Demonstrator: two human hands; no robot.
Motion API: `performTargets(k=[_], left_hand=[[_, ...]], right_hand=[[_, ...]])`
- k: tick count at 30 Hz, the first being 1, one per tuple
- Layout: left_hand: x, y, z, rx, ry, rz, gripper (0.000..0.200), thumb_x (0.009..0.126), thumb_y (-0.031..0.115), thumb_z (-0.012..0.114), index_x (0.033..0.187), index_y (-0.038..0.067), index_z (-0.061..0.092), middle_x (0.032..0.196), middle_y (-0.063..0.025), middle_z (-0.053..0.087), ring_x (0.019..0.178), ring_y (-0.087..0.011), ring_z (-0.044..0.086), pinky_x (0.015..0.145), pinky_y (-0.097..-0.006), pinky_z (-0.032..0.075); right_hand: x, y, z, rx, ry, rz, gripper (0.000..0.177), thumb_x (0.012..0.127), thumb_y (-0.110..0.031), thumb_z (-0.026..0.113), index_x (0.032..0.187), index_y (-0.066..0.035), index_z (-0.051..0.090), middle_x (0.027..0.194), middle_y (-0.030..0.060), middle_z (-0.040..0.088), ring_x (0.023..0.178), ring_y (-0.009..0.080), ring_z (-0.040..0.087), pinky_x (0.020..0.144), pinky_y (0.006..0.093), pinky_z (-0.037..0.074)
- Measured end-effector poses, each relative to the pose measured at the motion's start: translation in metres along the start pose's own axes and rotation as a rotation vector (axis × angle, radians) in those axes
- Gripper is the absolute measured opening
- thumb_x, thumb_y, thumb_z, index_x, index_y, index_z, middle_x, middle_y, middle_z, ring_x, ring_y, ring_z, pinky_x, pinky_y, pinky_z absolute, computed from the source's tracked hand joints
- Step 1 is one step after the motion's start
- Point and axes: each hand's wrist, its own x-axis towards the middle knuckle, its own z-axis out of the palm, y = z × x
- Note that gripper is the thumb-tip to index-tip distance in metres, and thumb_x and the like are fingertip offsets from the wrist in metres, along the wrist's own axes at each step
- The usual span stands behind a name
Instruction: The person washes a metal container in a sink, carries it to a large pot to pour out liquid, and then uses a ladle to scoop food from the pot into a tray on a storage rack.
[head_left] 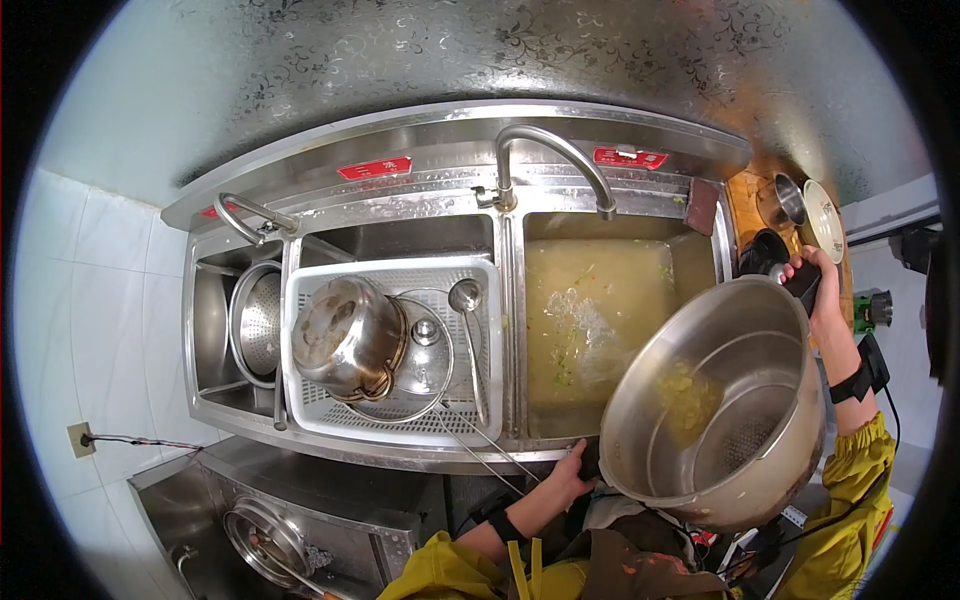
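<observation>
A large metal pot (720, 400) is tilted so that its open mouth faces me, at the right of the sink. Some yellowish liquid lies inside it. My left hand (572, 472) is closed on its dark handle at the lower left. At the upper right, my right hand (822, 285) grips the other black handle. Beside the pot, the right basin (622, 225) holds cloudy, yellowish water with foam and green bits floating in it. A curved faucet (555, 140) stands over this basin.
A white basket (300, 400) in the middle basin holds an upturned pot (345, 335), a glass lid and a ladle (472, 350). A colander (262, 318) sits in the left basin. Bowls (823, 220) stand on the wooden surface at right.
</observation>
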Motion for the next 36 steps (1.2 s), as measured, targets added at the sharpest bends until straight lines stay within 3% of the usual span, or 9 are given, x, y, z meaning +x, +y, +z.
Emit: performTargets(k=[2,5,17,20,36], left_hand=[[0.0,-0.001,0.0,-0.009,0.005,0.001,0.031,0.085,0.038,0.055,0.108,0.018,0.054,0.105,-0.0009,0.058,0.1,-0.0198,0.05,0.09,-0.0432,0.036],[0.005,-0.001,-0.002,0.031,0.057,0.03,0.031,0.088,0.036,0.049,0.106,0.012,0.057,0.105,-0.0064,0.06,0.096,-0.0234,0.057,0.085,-0.0418,0.046],[-0.011,-0.001,0.009,0.035,0.094,0.032,0.031,0.088,0.036,0.048,0.106,0.012,0.057,0.105,-0.0055,0.06,0.097,-0.0223,0.057,0.087,-0.0415,0.045],[-0.01,0.0,0.008,-0.006,0.038,0.01,0.03,0.085,0.037,0.055,0.108,0.017,0.054,0.106,-0.0015,0.057,0.1,-0.0204,0.051,0.09,-0.0446,0.037],[0.001,0.001,0.001,-0.006,-0.014,-0.01,0.03,0.087,0.038,0.051,0.108,0.017,0.055,0.106,-0.0007,0.059,0.099,-0.0199,0.052,0.091,-0.0427,0.036]], right_hand=[[0.002,0.0,-0.001,0.001,0.002,0.002,0.013,0.079,-0.021,0.051,0.078,-0.012,0.041,0.068,0.0019,0.042,0.06,0.0156,0.045,0.058,0.0296,0.042],[0.0,0.0,0.003,0.001,0.02,0.006,0.013,0.08,-0.021,0.051,0.078,-0.012,0.041,0.068,0.0021,0.042,0.06,0.0156,0.045,0.058,0.0296,0.042],[0.001,0.001,0.007,-0.015,0.042,0.006,0.012,0.079,-0.02,0.049,0.08,-0.012,0.04,0.067,0.0021,0.041,0.059,0.0155,0.044,0.057,0.0299,0.041],[0.0,0.001,0.009,-0.009,0.047,0.011,0.012,0.079,-0.02,0.049,0.08,-0.011,0.04,0.067,0.0022,0.041,0.059,0.0156,0.044,0.057,0.0299,0.042],[0.0,0.0,0.013,-0.034,0.057,0.018,0.011,0.078,-0.019,0.049,0.079,-0.012,0.04,0.067,0.002,0.042,0.06,0.015,0.045,0.057,0.0297,0.043]])
